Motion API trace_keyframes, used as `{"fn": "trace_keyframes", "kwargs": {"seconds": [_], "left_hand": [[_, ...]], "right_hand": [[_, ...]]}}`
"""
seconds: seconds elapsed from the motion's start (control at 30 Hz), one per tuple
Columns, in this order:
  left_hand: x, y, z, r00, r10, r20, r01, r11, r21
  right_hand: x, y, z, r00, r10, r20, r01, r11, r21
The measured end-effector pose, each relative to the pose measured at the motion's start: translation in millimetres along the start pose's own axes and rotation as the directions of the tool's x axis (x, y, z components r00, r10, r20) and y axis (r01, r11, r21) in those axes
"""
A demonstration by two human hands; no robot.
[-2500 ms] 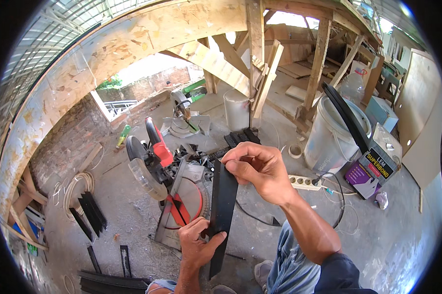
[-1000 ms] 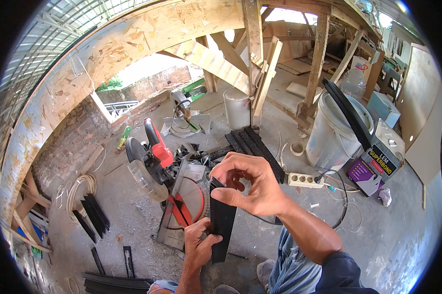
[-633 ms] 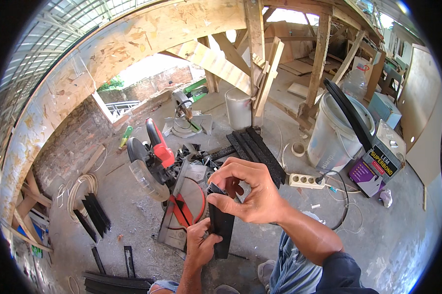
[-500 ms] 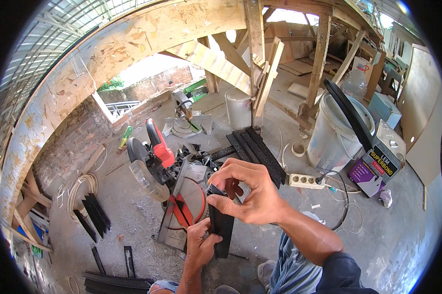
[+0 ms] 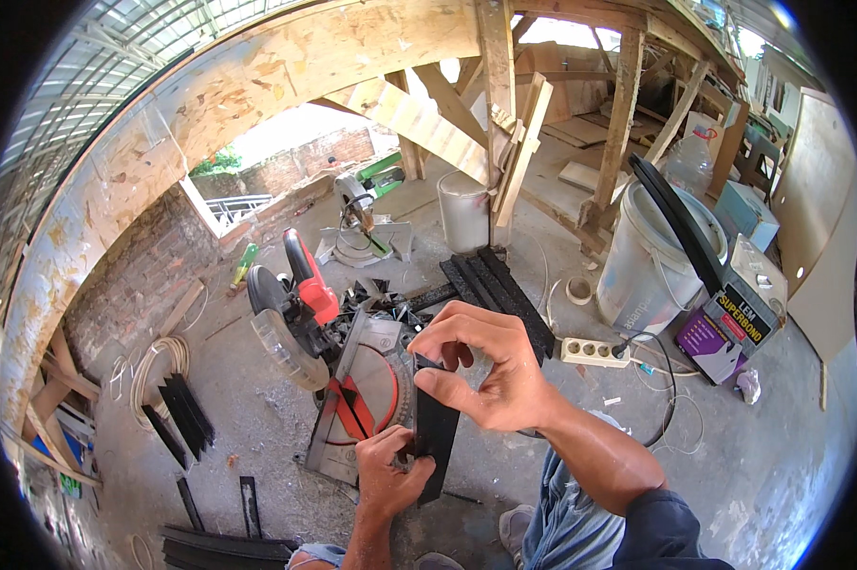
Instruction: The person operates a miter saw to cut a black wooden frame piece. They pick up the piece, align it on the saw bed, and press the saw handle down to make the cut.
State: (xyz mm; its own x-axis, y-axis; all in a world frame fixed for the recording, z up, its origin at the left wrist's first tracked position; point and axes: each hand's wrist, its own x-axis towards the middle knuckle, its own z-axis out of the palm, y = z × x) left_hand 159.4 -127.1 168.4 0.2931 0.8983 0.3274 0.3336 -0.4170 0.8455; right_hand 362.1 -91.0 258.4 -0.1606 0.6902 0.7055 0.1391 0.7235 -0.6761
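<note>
The right hand (image 5: 497,378) pinches a black strip (image 5: 437,429) near its top, left hand (image 5: 387,472) gripping lower; a loosened pinch could let it tilt.

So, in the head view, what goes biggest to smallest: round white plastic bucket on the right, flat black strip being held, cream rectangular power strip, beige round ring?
1. White bucket
2. Black strip, partly covered and nearer the camera
3. Cream power strip
4. Beige ring

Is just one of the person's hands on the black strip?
No, the right hand pinches the upper end of the black strip while the left hand grips it lower down.
</note>
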Motion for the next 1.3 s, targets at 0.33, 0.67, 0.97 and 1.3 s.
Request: {"fn": "trace_keyframes", "kwargs": {"seconds": [0.33, 0.67, 0.97, 1.3], "left_hand": [[-2.8, -0.1, -2.6, 1.000, 0.002, -0.020, -0.001, 0.997, 0.073], [-2.7, 6.8, -5.4, 0.996, 0.085, 0.002, -0.085, 0.991, 0.107], [-3.9, 6.7, -4.2, 0.998, 0.065, 0.011, -0.066, 0.995, 0.076], [-4.6, 5.7, -6.0, 0.999, 0.038, 0.022, -0.040, 0.996, 0.080]], "right_hand": [[-0.3, 6.9, -4.4, 1.000, 0.020, 0.022, -0.019, 0.999, -0.036], [1.2, 17.1, -11.0, 0.991, 0.132, 0.021, -0.133, 0.958, 0.253], [1.5, 26.0, -12.1, 0.940, 0.336, 0.054, -0.323, 0.831, 0.453], [1.8, 28.5, -11.5, 0.942, 0.328, 0.068, -0.324, 0.840, 0.435]]}}
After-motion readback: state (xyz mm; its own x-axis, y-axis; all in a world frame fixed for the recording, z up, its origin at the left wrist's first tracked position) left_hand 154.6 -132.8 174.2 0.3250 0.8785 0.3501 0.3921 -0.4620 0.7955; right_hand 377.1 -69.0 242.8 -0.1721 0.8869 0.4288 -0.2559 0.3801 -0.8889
